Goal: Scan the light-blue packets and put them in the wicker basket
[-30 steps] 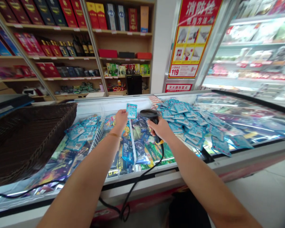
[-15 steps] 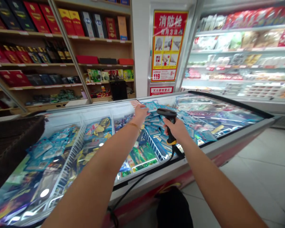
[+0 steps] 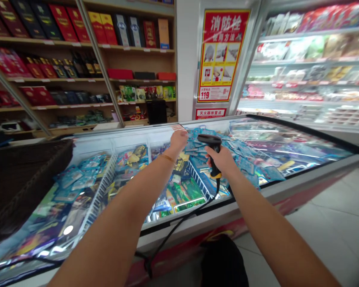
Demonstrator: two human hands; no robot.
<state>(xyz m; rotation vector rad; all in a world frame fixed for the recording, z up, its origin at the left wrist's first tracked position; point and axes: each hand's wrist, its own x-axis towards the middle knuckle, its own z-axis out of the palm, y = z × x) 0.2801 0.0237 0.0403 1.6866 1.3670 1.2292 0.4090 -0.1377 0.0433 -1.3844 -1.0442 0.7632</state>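
My right hand (image 3: 223,161) is wrapped round the grip of a black and yellow barcode scanner (image 3: 211,140). The scanner's head points left, above the freezer's contents, and its cable (image 3: 179,223) runs down over the front edge. My left hand (image 3: 178,141) is closed near the freezer's back edge, beside the pile of light-blue packets (image 3: 200,133). Its fingertips are turned away, so anything in them is hidden. Below both hands, the chest freezer (image 3: 197,213) holds wire-divided sections of packaged goods, among them green packs (image 3: 187,193) in a white wire basket (image 3: 197,177).
A dark brown woven basket (image 3: 26,179) rests on the freezer's left end. Glass covers (image 3: 302,139) lie over the right part. Shelves of boxes and bottles (image 3: 62,67) stand behind, with a lit refrigerated display (image 3: 311,75) at the back right.
The view has turned slightly left, so the surroundings shift right. My left hand's fingers, stretched toward a light-blue packet before, are now curled in. The right hand still holds the barcode scanner.
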